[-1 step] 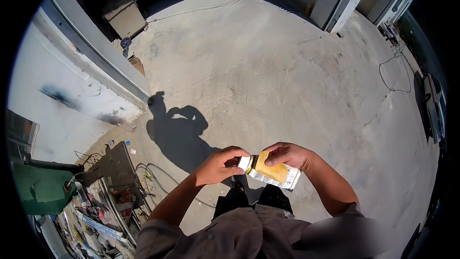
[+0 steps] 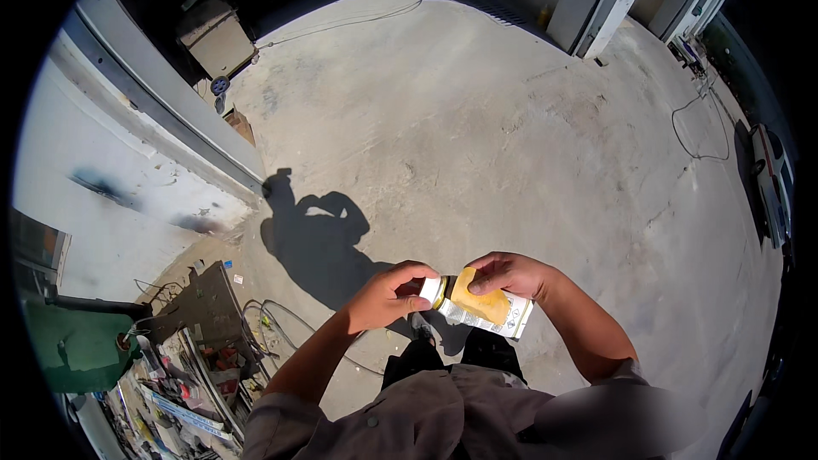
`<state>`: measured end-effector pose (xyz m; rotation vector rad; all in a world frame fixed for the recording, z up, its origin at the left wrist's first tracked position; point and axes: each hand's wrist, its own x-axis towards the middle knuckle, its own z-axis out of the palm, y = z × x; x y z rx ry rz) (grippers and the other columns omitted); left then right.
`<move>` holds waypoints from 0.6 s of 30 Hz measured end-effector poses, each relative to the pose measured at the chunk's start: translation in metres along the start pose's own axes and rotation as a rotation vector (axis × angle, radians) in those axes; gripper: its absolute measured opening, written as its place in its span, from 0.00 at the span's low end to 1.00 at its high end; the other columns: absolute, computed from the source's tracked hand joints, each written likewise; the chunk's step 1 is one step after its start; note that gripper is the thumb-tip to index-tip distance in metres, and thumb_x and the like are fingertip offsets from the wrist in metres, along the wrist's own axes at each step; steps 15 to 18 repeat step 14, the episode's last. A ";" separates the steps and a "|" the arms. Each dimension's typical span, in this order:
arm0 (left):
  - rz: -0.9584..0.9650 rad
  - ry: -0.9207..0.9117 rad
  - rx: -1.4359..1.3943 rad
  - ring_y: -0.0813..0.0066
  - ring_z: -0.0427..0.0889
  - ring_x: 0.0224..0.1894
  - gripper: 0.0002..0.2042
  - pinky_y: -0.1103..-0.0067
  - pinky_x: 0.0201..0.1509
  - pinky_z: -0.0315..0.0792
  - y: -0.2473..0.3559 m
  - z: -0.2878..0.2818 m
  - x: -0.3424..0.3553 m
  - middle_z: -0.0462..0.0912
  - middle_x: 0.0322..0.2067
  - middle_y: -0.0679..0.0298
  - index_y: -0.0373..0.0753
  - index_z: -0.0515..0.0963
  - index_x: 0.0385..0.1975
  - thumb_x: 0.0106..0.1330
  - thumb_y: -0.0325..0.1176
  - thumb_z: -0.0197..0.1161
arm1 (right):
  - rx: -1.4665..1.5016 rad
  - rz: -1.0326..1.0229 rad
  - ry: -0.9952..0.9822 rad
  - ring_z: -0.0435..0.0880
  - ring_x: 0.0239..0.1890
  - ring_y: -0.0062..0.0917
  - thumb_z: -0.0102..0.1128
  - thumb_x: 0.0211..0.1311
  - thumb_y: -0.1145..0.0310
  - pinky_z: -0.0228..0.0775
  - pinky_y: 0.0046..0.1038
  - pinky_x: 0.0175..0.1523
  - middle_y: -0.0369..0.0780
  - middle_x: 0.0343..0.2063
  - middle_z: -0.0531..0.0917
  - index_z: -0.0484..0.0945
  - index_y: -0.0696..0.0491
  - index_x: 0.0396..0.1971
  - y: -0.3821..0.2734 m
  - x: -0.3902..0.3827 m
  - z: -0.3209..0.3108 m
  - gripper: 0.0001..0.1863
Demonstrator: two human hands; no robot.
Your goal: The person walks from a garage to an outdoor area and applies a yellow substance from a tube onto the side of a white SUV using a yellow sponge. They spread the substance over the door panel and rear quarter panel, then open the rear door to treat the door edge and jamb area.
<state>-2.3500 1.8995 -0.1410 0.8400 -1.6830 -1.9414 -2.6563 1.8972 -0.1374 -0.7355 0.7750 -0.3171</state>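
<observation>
In front of my waist is a bottle [image 2: 516, 317] with a white printed label, tilted with its neck toward the left. My left hand [image 2: 383, 296] is closed around its white cap [image 2: 432, 291], thumb and fingers on either side. At the other end, my right hand [image 2: 518, 274] grips the bottle's body. Under the right thumb a yellow sheet [image 2: 479, 304], worn-looking like a piece of sandpaper or cloth, lies against the label. The right fingers behind the bottle are partly hidden.
Pale concrete [image 2: 477, 145] stretches ahead, with my shadow on it. Scrap and debris [image 2: 192, 366] lie at the lower left beside a green container [image 2: 77, 349] and a hose [image 2: 294, 341]. A white wall [image 2: 128, 170] rises at left; a car [image 2: 769, 179] stands far right.
Both hands and the bottle stay almost the same. The view has shifted very slightly, and a shoe shows more clearly below the bottle.
</observation>
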 end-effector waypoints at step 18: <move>0.104 0.786 -0.308 0.74 0.81 0.51 0.23 0.74 0.55 0.77 0.061 -0.185 0.261 0.81 0.46 0.64 0.39 0.71 0.57 0.64 0.16 0.69 | 0.330 -0.224 0.194 0.88 0.55 0.32 0.67 0.67 0.74 0.80 0.32 0.60 0.48 0.53 0.87 0.81 0.63 0.55 -0.289 0.188 -0.276 0.18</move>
